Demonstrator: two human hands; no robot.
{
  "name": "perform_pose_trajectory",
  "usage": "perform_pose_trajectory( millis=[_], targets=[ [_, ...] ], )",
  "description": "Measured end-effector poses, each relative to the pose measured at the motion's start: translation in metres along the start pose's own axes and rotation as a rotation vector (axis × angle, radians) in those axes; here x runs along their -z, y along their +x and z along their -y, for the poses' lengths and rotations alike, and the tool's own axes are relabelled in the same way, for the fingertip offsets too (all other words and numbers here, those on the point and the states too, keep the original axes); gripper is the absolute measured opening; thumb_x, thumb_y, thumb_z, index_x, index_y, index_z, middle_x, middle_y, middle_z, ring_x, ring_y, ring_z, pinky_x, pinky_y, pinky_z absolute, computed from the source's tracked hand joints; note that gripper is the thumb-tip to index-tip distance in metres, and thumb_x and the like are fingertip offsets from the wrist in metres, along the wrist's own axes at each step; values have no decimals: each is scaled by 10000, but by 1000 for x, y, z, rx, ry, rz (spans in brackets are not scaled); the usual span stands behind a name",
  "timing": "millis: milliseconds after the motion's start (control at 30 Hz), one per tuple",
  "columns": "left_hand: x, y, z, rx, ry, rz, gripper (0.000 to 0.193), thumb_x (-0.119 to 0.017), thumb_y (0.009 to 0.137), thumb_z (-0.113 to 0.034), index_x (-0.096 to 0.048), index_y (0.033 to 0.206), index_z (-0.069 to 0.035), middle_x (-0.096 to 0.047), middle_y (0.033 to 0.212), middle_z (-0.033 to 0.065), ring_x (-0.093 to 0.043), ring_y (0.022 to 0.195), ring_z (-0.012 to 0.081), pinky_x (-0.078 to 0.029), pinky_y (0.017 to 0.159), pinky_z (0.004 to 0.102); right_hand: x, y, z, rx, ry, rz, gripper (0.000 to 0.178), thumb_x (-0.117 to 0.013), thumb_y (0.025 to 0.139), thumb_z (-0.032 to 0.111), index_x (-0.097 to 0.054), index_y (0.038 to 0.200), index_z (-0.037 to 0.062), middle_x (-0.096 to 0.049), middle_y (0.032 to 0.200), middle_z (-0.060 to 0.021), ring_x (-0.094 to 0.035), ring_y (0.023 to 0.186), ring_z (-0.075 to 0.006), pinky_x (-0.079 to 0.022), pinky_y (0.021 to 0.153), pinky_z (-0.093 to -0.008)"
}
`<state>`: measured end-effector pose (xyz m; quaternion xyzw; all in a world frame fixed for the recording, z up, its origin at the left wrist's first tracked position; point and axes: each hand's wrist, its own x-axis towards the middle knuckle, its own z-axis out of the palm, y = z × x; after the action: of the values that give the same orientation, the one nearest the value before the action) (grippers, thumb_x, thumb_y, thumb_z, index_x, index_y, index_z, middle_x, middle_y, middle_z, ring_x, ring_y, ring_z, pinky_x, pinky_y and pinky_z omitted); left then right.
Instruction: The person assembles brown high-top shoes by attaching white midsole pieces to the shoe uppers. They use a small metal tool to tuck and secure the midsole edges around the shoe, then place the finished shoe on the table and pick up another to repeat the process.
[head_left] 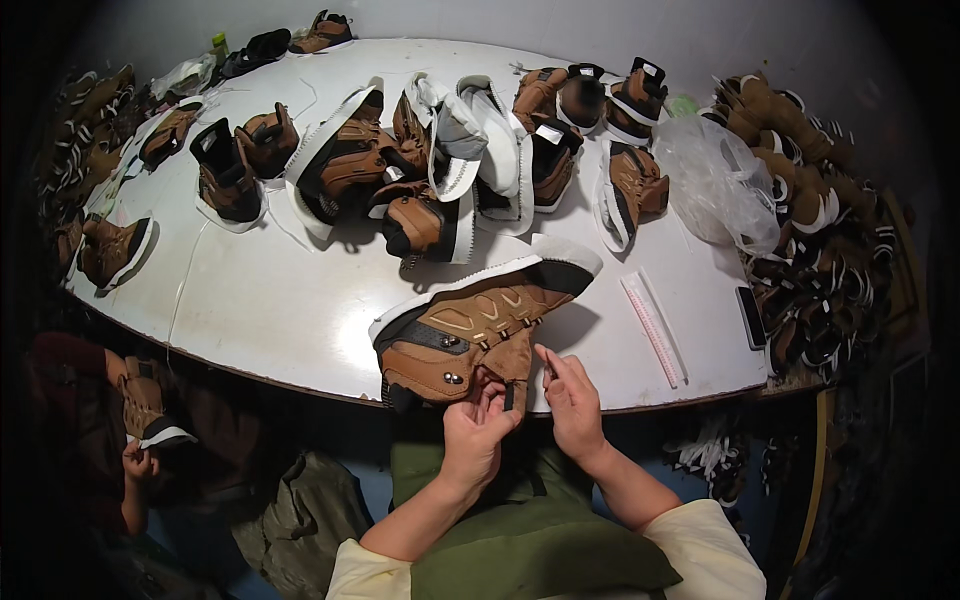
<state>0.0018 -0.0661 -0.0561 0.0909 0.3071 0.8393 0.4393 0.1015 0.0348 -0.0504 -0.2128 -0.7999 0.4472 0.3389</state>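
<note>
A brown and black shoe upper point(470, 325) lies on its side at the table's near edge, its sole side turned away from me. A white stitched strip runs along that far side, and metal lace hooks sit near its collar. My left hand point(474, 436) grips the brown tongue at the opening, with some fingertips tucked inside. Just right of the tongue is my right hand point(574, 408), its thumb and fingers drawn together. Whatever it pinches, if anything, is too small to make out.
Several brown shoe uppers point(350, 160) and white shaped pieces point(495, 150) stand across the white table point(240, 290). To the right lie a ruler point(652, 328), a clear plastic bag point(712, 180) and a phone point(750, 318). Shoe heaps point(815, 200) flank the table. At left, another person's hand point(140, 460) holds a shoe.
</note>
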Motion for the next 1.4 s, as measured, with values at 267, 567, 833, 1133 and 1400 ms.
perform_pose_trajectory(
  millis=[267, 567, 833, 1133, 1400],
  targets=[
    [3, 0, 3, 6, 58, 38, 573, -608, 688, 103, -467, 1239, 33, -515, 1215, 74, -496, 1106, 177, -403, 956, 289, -3, -7, -1, 157, -222, 26, 361, -551, 939, 158, -551, 1258, -12, -556, 937, -134, -580, 726, -233, -479, 630, -309],
    [1, -1, 1, 21, 76, 50, 611, -598, 696, 97, -438, 1282, 29, -501, 1264, 84, -487, 1161, 189, -418, 939, 286, -6, -6, -3, 184, -283, -17, 329, -609, 889, 131, -611, 1206, 41, -571, 896, -107, -596, 649, -228, -477, 556, -323],
    [0, -1, 0, 3, 68, 42, 603, -611, 686, 93, -446, 1263, 38, -495, 1272, 97, -474, 1185, 209, -386, 996, 312, -9, -1, 2, 223, -294, -48, 323, -643, 845, 97, -635, 1162, 34, -574, 855, -98, -594, 620, -226, -471, 536, -330],
    [1, 0, 1, 0, 19, 29, 464, -583, 691, 156, -500, 1133, 43, -524, 1116, 74, -513, 1024, 162, -462, 873, 262, -11, 0, 3, 214, -307, -63, 297, -651, 837, 95, -657, 1127, 36, -569, 831, -93, -579, 609, -219, -460, 525, -323],
    [-2, -1, -1, -26, 12, 10, 438, -578, 705, 146, -504, 1126, 50, -529, 1112, 85, -521, 1010, 159, -462, 867, 266, -11, -1, 5, 214, -313, -60, 309, -665, 818, 78, -662, 1125, 45, -562, 812, -85, -566, 604, -212, -457, 524, -317]
  ],
)
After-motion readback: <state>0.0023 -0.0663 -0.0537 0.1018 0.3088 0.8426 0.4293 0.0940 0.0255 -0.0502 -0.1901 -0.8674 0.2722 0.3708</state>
